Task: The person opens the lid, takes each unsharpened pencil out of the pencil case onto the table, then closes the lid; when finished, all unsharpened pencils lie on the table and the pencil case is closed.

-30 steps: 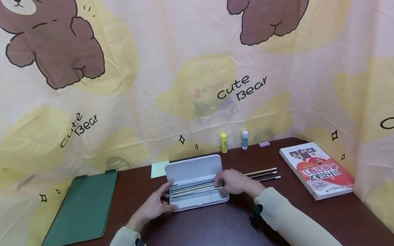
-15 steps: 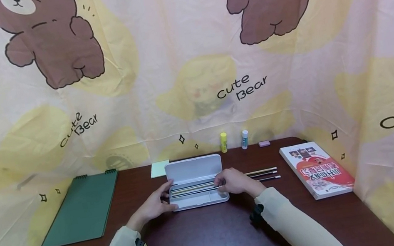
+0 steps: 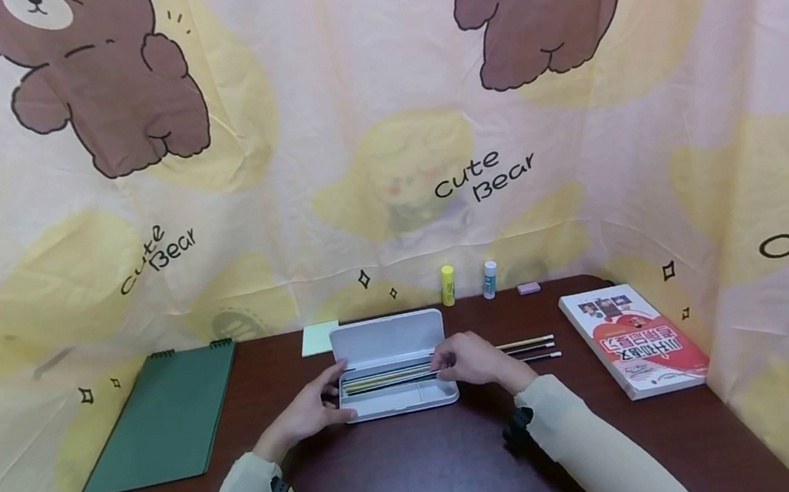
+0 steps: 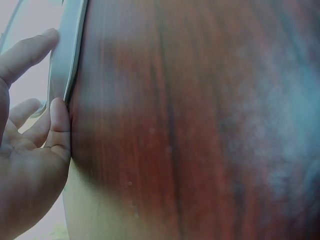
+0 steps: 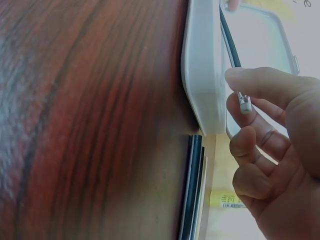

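A white pencil case [image 3: 386, 401] lies with its lid raised on the dark wooden desk, several pencils [image 3: 383, 380] lying lengthwise in it. My left hand [image 3: 311, 405] holds its left end, thumb at the front corner and a finger at the back. Over the right end, my right hand [image 3: 473, 359] pinches a dark pencil [image 5: 230, 37] between thumb and fingers near its white eraser tip. The rest of that pencil slants down into the case. Beyond my right hand, several loose pencils [image 3: 541, 346] lie on the desk, partly hidden by the wrist.
A green spiral pad [image 3: 162, 421] lies at left and a red-and-white book [image 3: 639, 342] at right. Along the back are a pale sticky-note pad [image 3: 320, 338], a yellow glue stick [image 3: 449, 285], a white-capped glue stick [image 3: 490, 280] and a pink eraser [image 3: 529, 288]. A patterned curtain hangs behind.
My right hand has shifted slightly right and up, still pinching the pencil at the case. The left hand and case stay in place.
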`<state>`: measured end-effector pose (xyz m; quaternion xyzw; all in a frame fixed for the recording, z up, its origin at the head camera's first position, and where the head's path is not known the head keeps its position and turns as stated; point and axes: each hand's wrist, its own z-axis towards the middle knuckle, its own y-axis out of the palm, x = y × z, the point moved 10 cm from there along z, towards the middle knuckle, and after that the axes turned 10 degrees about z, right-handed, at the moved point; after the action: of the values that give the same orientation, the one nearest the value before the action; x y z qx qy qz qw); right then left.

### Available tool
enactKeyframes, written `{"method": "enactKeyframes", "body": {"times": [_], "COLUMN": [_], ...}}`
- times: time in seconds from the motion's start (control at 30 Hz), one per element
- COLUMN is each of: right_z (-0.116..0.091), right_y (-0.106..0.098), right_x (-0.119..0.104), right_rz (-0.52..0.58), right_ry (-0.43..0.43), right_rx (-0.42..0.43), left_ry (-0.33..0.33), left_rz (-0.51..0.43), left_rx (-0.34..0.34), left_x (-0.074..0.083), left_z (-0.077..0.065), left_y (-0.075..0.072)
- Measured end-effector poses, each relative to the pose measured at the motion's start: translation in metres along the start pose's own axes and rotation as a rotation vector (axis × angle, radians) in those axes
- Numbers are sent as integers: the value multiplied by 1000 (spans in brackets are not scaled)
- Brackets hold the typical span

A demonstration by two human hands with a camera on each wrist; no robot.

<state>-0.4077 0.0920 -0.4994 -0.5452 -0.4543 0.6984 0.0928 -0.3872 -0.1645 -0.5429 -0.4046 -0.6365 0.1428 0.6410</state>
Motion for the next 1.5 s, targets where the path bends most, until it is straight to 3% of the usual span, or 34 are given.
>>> {"method": "enactKeyframes", "body": {"times": [0.43, 1.0, 1.5], "right_z": [-19, -60, -100], "right_y": [-30, -83, -108], "right_x": [18, 70, 115], "right_rz": [11, 53, 48], "right_ry": [20, 138, 188], "right_rx": [67, 153, 192], "left_ry": [2, 0, 23], "left_rz": [10, 13, -7], "left_rx": [6, 22, 3], "left_x": [2, 3, 5], "left_z": [-2, -3, -2], "left_y": [-2, -2, -1]}}
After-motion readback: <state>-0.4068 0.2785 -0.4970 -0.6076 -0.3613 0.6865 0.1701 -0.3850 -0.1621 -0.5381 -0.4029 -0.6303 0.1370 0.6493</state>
